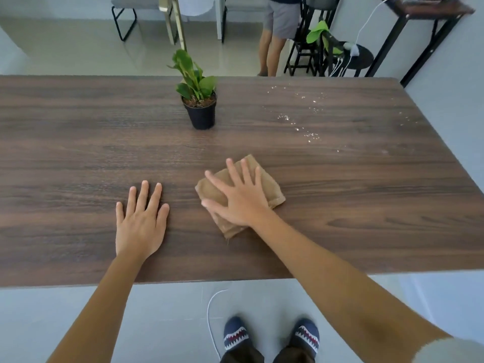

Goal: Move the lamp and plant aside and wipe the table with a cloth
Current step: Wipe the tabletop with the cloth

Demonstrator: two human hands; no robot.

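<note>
Brown cloth (pixel 239 195) lies folded on the worktop (pixel 78 142), pinned flat under the right hand (pixel 237 199), whose fingers (pixel 231 170) are spread wide and pressing rather than gripping, likely for even wiping pressure. Left hand (pixel 141 224) rests open and empty on bare wood, probably bracing. Plant (pixel 199 100) stands upright near the far edge, well apart from the cloth. Pale specks (pixel 303 113) dot the far right corner, unwiped. No lamp is visible.

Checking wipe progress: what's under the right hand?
The right hand lies flat on a folded brown cloth on the table. The wood beneath the cloth is covered, so unseen.
</note>
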